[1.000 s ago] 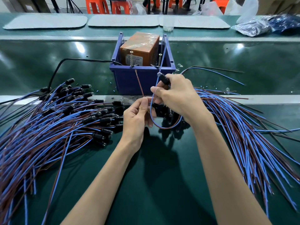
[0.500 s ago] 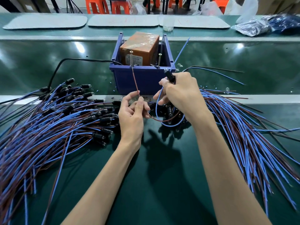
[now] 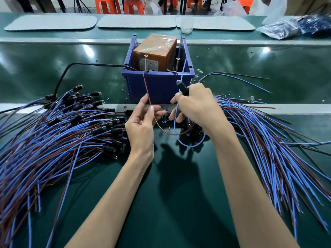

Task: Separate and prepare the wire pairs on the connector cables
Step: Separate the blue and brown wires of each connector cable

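Connector cable (image 3: pixel 182 88) pair, split wide
Left hand (image 3: pixel 141 127) fingers pinch brown wire (image 3: pixel 146 88); right hand (image 3: pixel 197 106) fingers grip the plug, spreading the strands.

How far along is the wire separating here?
Done: cannot tell whether the left cable pile or right cable pile is finished. In hand: right hand grips one black connector and blue wire; left hand pinches its brown wire, the pair spread apart. Left: probably many cables.

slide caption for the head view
Left hand pinches the brown wire, right hand holds the connector and blue wire before a blue bin.
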